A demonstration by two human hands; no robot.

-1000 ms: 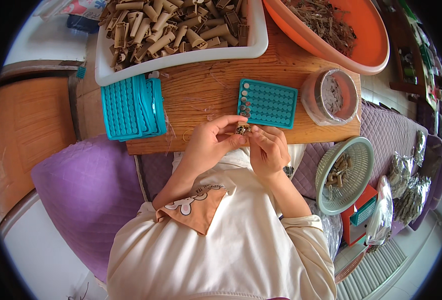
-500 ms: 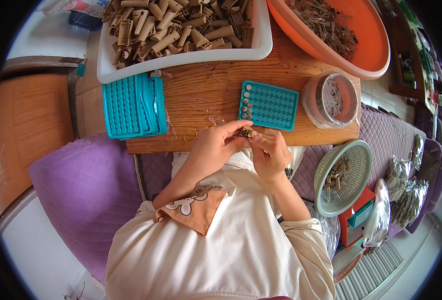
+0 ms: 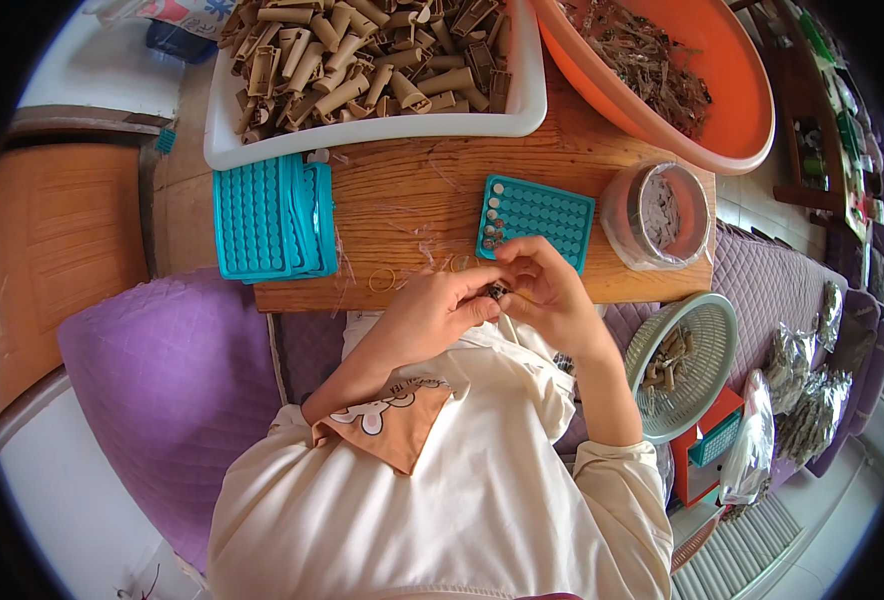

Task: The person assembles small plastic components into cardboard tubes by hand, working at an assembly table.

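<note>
My left hand [image 3: 432,315] is closed, its thumb and fingers pinching a small dark-and-light speckled piece [image 3: 497,291] above my lap at the table edge. Too little of that piece shows to name its kind. Against it from the other side comes my right hand [image 3: 562,300], fingers bent and drawn together; whatever lies between them is hidden. Just beyond the hands lies a teal tray [image 3: 547,218] with rows of round pockets. Several small round pieces, pale at the far end and darker nearer me, fill its left column.
Stacked teal trays [image 3: 257,220] stand at the table's left. Behind them is a white tub [image 3: 382,127] of tan half-tubes. An orange basin [image 3: 652,120] holds clear scraps, near a bag-lined round container [image 3: 617,215]. To my right is a grey-green basket [image 3: 727,340]. Two thin rings [image 3: 382,280] lie on the wood.
My right hand has lifted and turned, its fingers now bent higher over the tray's near edge. My left hand stays around the small piece, slightly lower. The whole view has shifted a little.
</note>
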